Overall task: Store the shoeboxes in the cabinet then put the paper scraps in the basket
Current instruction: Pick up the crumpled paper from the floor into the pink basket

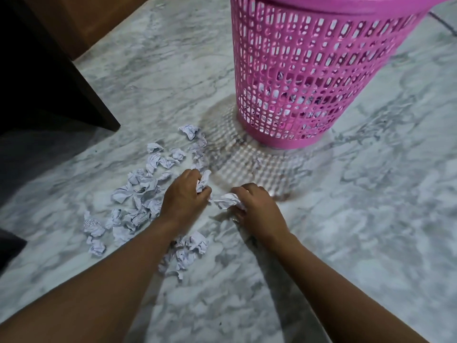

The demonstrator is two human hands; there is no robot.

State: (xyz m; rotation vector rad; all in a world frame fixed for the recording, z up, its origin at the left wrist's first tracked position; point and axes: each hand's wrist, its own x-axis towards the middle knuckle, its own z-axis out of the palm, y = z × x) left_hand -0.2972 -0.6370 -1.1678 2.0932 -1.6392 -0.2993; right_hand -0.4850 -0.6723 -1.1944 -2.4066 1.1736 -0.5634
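Currently left hand point(184, 194) and right hand point(254, 206) each clutch a crumpled scrap; loose paper scraps point(138, 196) litter floor beside basket point(309, 70). Gather fuller handfuls, lift clear over rim

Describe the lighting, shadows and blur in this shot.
Head view: dim, soft light; the pink basket throws a lattice shadow onto the marble floor; forearms cast dark shadows; the wooden furniture is near black; the paper scraps look slightly blurred.
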